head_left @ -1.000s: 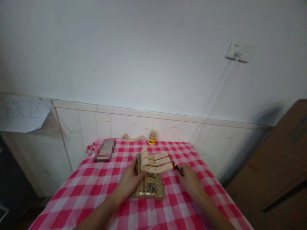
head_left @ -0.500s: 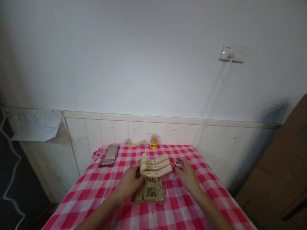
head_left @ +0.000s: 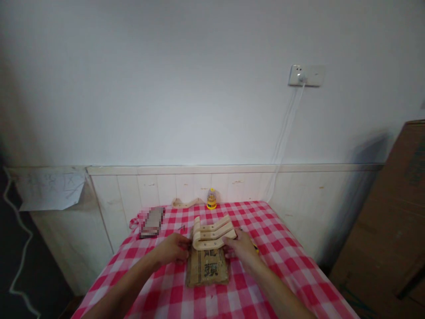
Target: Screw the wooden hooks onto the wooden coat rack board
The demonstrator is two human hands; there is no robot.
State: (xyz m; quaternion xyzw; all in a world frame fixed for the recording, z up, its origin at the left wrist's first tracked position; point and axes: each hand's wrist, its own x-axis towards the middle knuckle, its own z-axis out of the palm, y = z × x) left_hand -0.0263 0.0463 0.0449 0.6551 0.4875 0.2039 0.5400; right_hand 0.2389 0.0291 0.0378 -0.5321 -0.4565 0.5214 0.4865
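Three curved pale wooden pieces (head_left: 212,232) lie stacked side by side on a flat brown wooden board with dark characters (head_left: 208,267), on a table with a red-and-white checked cloth (head_left: 272,248). My left hand (head_left: 172,249) rests at the left end of the wooden pieces, fingers curled against them. My right hand (head_left: 239,244) grips their right end, fingers bent over the nearest piece. A yellow-and-black screwdriver (head_left: 255,247) peeks out just behind my right hand on the cloth.
A small yellow screwdriver-bit holder (head_left: 211,199) and another curved wooden piece (head_left: 186,203) sit at the table's far edge by the panelled wall. A dark flat object (head_left: 152,222) lies at the far left. A small screw (head_left: 181,228) lies near my left hand. Cardboard boxes (head_left: 392,221) stand at right.
My right hand has moved left from the screwdriver onto the right end of the wooden pieces. My left hand has stayed at their left end. The view has shifted a little.
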